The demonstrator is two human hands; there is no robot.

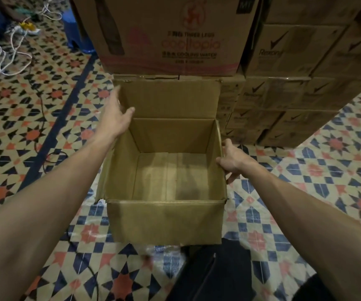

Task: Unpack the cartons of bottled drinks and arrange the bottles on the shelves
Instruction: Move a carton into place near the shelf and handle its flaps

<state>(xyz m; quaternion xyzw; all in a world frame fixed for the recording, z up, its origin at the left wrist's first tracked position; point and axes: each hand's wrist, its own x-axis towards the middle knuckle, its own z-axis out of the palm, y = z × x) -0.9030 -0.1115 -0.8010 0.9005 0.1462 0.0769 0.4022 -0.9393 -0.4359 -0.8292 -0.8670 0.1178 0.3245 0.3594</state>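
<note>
The empty carton (166,170) was seen open on the tiled floor (34,118), directly ahead. Its right wall was gripped by the right hand (232,161); the left hand (115,118), spread and holding nothing, was poised beside the far-left corner.

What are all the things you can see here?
Open carton: one, brown, middle of the floor, nothing inside.
Printed carton: one, brown with pink print, stacked behind it.
Rexona cartons: many, brown, stacked at right.
Rope: white, on the floor at far left.
Floor: tiled in cream, navy and orange.
Left hand: open, at the carton's left flap.
Right hand: gripping the carton's right wall.
</note>
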